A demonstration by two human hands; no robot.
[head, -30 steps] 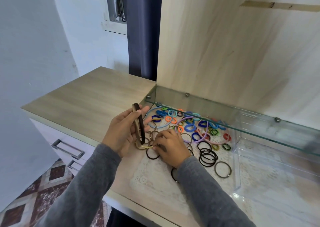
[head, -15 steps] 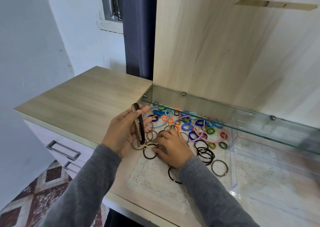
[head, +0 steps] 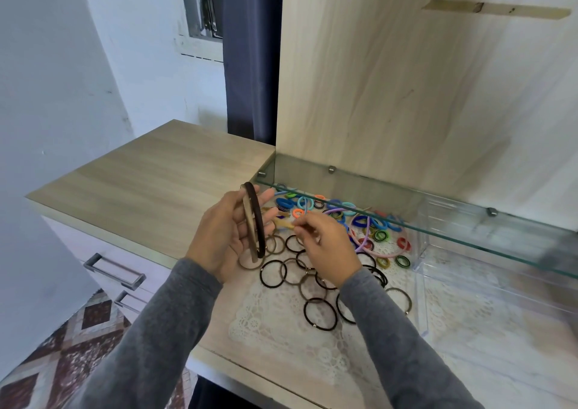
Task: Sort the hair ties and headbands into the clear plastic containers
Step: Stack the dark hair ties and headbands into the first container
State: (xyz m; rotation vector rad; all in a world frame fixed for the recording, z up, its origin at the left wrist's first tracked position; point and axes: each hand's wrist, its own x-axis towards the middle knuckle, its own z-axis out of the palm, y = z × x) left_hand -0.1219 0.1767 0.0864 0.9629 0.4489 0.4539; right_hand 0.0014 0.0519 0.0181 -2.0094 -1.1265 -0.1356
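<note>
Right hand (head: 325, 249) now higher, glass shelf (head: 453, 218) just beyond

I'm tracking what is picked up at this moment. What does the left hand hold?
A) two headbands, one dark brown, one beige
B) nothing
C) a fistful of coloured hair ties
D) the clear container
A: the left hand grips a dark brown headband and a beige headband side by side, upright; the right hand pinches a yellowish band beside them.
</note>
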